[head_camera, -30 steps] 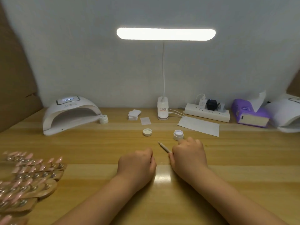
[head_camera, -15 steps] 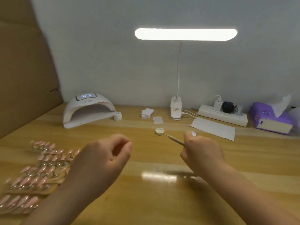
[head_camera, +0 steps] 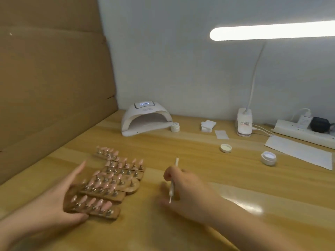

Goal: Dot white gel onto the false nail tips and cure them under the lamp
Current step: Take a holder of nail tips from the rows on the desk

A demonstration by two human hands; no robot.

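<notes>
The left hand [head_camera: 59, 201] lies spread, fingers straight, thumb and fingertips framing the near end of the wooden strips [head_camera: 116, 180] that carry the pink false nail tips [head_camera: 101, 201]. The right hand [head_camera: 186, 192] pinches a thin white dotting tool [head_camera: 173, 180], its lower fingers motion-blurred. Farther right sits the open gel pot [head_camera: 268, 158]; the curing lamp [head_camera: 145, 118] stands at the back. The desk lamp's bar [head_camera: 272, 31] is cut off at the right.

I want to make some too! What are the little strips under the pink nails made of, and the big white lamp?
The strips look like wood: brown, matte, with rounded ends. The curing lamp looks like smooth white plastic with a slight sheen, though I cannot be sure.
</notes>
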